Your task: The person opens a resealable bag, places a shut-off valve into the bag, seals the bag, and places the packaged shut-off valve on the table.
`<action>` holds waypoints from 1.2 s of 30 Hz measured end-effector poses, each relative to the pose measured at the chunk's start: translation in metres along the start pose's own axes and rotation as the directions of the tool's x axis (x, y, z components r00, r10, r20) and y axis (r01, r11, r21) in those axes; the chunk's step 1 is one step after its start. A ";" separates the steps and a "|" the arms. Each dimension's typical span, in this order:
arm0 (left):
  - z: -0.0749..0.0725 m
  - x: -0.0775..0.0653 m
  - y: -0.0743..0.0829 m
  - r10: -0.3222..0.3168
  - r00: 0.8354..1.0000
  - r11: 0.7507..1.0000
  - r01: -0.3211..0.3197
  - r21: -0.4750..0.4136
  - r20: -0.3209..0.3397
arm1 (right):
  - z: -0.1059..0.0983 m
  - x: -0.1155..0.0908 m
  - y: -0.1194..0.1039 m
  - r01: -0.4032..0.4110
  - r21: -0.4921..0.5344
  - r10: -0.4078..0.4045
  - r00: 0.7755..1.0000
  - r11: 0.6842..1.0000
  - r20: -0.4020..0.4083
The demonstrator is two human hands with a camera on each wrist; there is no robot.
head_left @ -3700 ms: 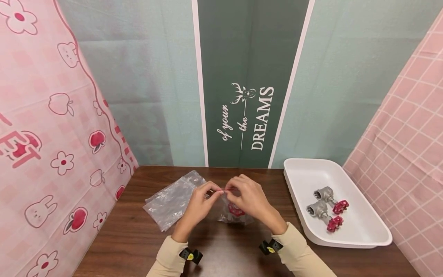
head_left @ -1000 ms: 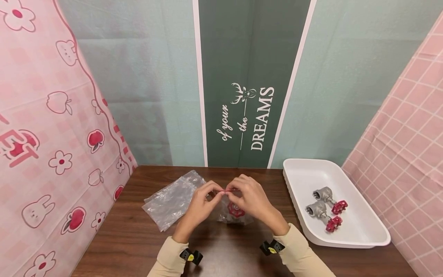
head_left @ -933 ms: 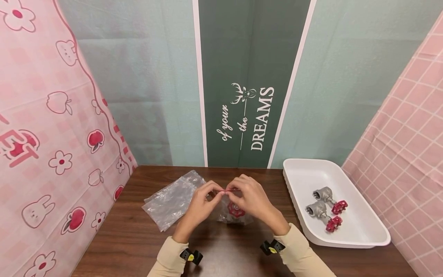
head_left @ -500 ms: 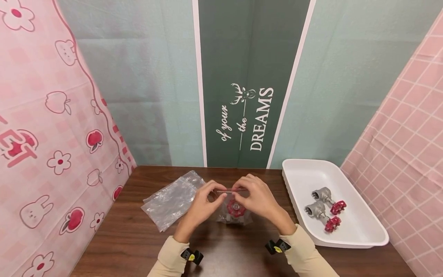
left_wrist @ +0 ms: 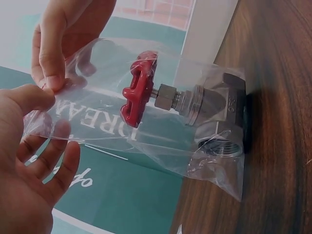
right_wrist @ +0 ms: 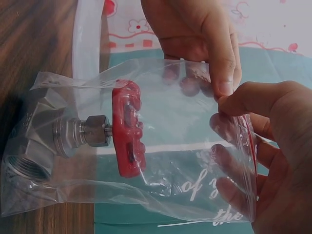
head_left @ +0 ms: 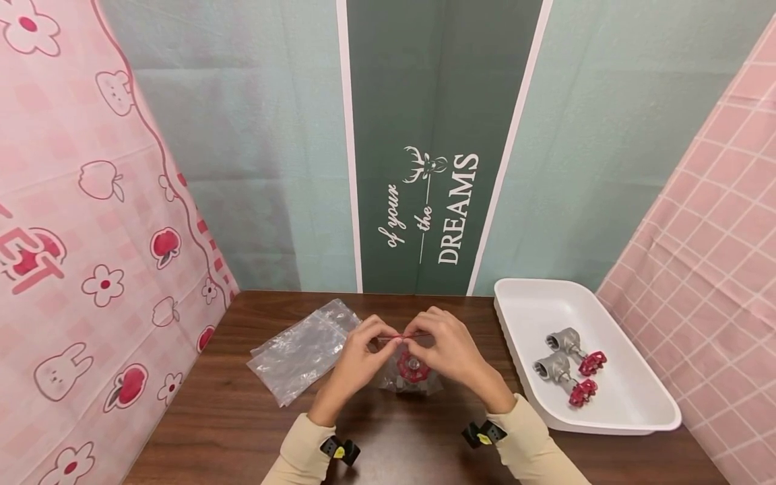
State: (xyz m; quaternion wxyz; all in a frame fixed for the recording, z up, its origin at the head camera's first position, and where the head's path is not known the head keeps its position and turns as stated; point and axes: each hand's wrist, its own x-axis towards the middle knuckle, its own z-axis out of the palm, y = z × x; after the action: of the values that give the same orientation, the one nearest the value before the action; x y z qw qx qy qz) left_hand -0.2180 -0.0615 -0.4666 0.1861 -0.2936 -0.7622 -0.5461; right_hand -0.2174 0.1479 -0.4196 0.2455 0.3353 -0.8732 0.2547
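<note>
A clear zip bag (left_wrist: 107,131) with a red seal strip stands on the table, holding a metal gate valve (right_wrist: 53,131) with a red handwheel (left_wrist: 139,90). The valve body sits at the bottom of the bag, its wheel upward. My left hand (head_left: 362,351) pinches the bag's top edge between thumb and forefinger. Close beside it, my right hand (head_left: 447,347) pinches the same edge, the thumbs nearly meeting at the red strip. In the right wrist view, the other right fingers spread behind the clear film.
Several flat clear bags (head_left: 306,350) lie stacked on the brown table (head_left: 400,438), left of my hands. At the right, a white tray (head_left: 636,397) holds two more valves (head_left: 560,367) with red wheels. Printed cloths hang around the table.
My hands first met at the middle of the red strip. The right hand slid rightward along it, opening a gap, and now the thumbs are close together again, slightly further right.
</note>
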 end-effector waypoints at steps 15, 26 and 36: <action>-0.004 0.000 0.000 0.071 0.997 0.997 -0.071 0.020 0.001 | -0.003 -0.002 -0.002 -0.012 -0.005 0.012 0.999 1.000 0.039; -0.008 0.004 0.003 0.003 0.999 1.000 -0.002 -0.006 0.045 | -0.007 -0.003 0.003 -0.066 0.040 0.063 0.996 0.997 0.055; 0.001 0.011 0.009 0.006 0.998 1.000 -0.007 0.021 0.059 | -0.006 -0.005 0.004 -0.054 0.048 0.052 0.998 0.997 0.038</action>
State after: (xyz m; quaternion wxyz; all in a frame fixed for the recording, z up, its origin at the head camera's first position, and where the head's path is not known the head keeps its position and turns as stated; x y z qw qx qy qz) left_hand -0.2204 -0.0558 -0.4542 0.1685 -0.3101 -0.7721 -0.5285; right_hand -0.2152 0.1561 -0.4188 0.2143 0.3227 -0.8795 0.2765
